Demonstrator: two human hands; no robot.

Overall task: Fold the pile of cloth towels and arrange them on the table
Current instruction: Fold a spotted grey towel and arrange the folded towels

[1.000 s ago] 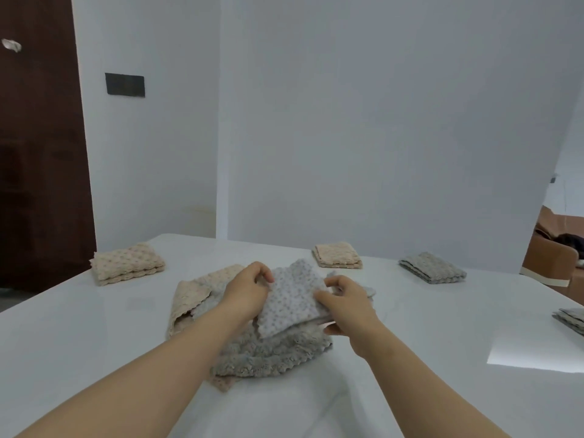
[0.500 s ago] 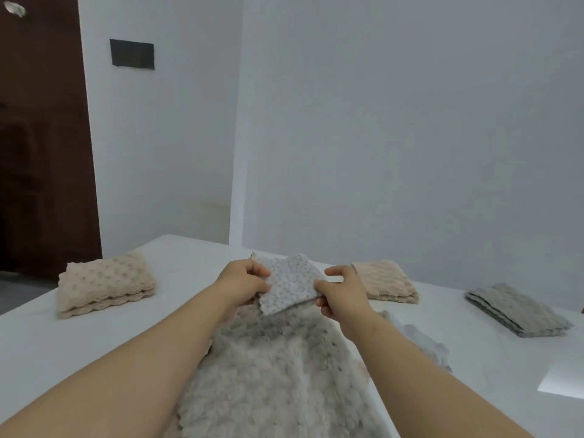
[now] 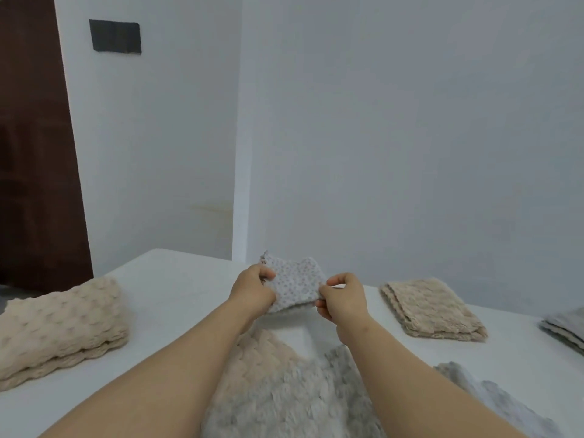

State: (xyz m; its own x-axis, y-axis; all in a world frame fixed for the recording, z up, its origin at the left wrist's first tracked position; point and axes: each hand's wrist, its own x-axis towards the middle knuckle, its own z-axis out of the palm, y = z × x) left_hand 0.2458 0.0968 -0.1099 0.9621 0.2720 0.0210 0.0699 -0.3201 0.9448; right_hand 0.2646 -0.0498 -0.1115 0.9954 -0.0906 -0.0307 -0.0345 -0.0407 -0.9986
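Note:
A small grey dotted towel (image 3: 296, 285) is held up over the white table (image 3: 177, 289). My left hand (image 3: 252, 290) grips its left edge and my right hand (image 3: 343, 300) pinches its right edge. Below my forearms lies the unfolded pile (image 3: 284, 390), beige and grey fluffy cloth, with another pale grey piece (image 3: 493, 396) at the lower right. Folded towels lie around: a thick beige one (image 3: 60, 327) at the left, a beige one (image 3: 429, 308) at the right, and a grey one (image 3: 565, 327) cut off by the right edge.
A white wall with a corner stands just behind the table's far edge. A dark brown door (image 3: 34, 153) is at the left, with a dark wall plate (image 3: 115, 36) beside it.
The view has moved closer and lower to the table. Both hands have lifted the dotted towel off the pile and carried it farther from me, still holding its two edges.

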